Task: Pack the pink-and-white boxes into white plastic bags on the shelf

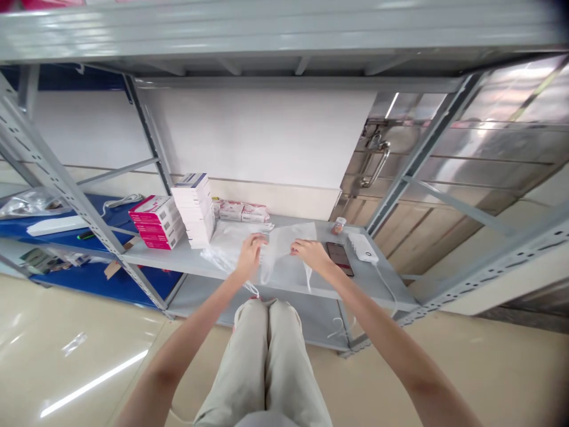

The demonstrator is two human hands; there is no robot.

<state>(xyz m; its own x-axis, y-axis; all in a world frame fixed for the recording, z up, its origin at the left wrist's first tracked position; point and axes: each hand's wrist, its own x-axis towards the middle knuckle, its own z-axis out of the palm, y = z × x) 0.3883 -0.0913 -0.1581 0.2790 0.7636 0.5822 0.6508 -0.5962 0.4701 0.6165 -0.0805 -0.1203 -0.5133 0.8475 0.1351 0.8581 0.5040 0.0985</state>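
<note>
A clear bag [281,242] lies between the two hands over the front of the shelf [326,287], right before the person, probably because both hands reach it there with the elbows loose. The right hand [306,250] has its fingertips drawn together on the bag, seemingly to steady the thin film. The left hand [252,254] curls at the bag's other side with a narrow gap between thumb and fingers; whether it grips the film, I cannot tell. More bags [226,236] lie beside the left hand, likely for easy reach. Further left, white boxes [198,228] and pink boxes [155,222] are stacked flat, which should keep them steady. Packets [242,212] sit behind. Right of the hands lie a phone [339,258] and a white device [363,248], its cable [386,280] trailing toward the front edge, with a jar [338,225] behind the phone.
</note>
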